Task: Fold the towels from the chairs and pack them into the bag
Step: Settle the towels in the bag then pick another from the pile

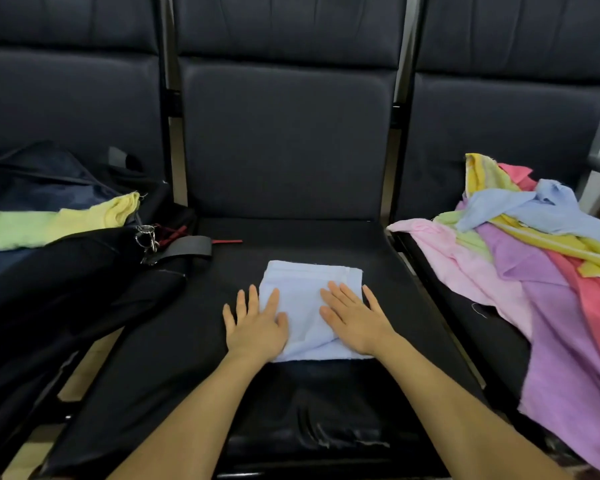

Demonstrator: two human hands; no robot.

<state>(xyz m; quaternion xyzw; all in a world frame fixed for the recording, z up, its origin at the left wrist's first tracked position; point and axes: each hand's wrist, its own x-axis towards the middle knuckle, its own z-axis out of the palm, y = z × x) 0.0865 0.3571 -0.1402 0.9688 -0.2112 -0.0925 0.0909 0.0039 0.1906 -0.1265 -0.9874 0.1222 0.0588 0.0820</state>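
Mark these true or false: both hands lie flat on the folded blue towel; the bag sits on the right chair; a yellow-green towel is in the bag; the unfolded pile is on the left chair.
1. Left hand and right hand lie flat on the folded blue towel: true.
2. False: the bag is on the left chair.
3. The yellow-green towel lies in the bag: true.
4. False: the unfolded pile is on the right chair.

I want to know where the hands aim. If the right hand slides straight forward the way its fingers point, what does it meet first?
The right hand lies flat on the folded blue towel. Going on, it likely crosses the towel's far edge onto bare seat, then meets the backrest.
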